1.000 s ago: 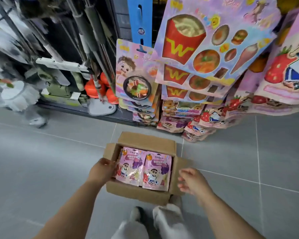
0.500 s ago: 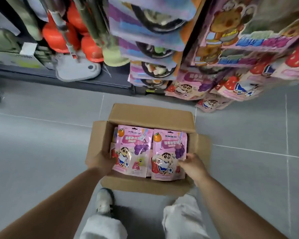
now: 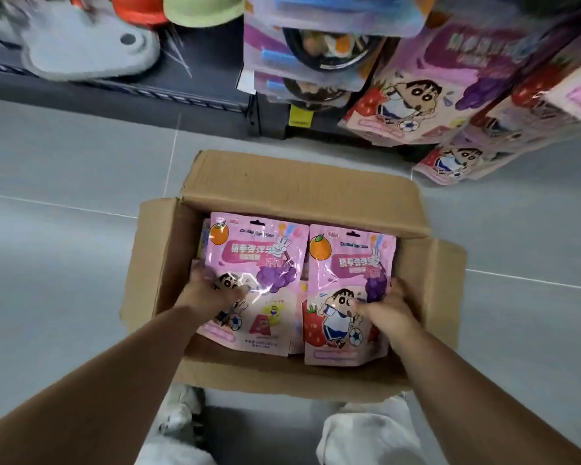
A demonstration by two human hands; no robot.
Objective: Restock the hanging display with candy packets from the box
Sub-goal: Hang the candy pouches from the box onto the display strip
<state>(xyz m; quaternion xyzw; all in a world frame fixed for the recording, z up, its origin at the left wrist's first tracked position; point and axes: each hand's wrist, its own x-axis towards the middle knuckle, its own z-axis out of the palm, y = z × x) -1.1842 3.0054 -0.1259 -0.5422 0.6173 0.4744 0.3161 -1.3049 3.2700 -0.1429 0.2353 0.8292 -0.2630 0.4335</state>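
Now the left hand (image 3: pixel 212 290) pinches the left packet (image 3: pixel 259 260), the right hand (image 3: pixel 388 310) the right packet (image 3: pixel 344 276); both lie lengthwise, hang-holes pointing away.

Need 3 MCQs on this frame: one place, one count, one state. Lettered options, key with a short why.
1. Where does the cardboard box stand?
A. on a shelf
B. on the grey floor
C. on a cart

2. How many pink candy packets lie face up on top in the box?
A. two
B. one
C. five

3. What is the right hand doing?
A. hanging idle
B. holding a box flap
C. gripping the right packet

Key: 1 B, tiles show around it; 2 A, left packet beside the right packet; 3 C, thumb on its face, fingers at its edge.
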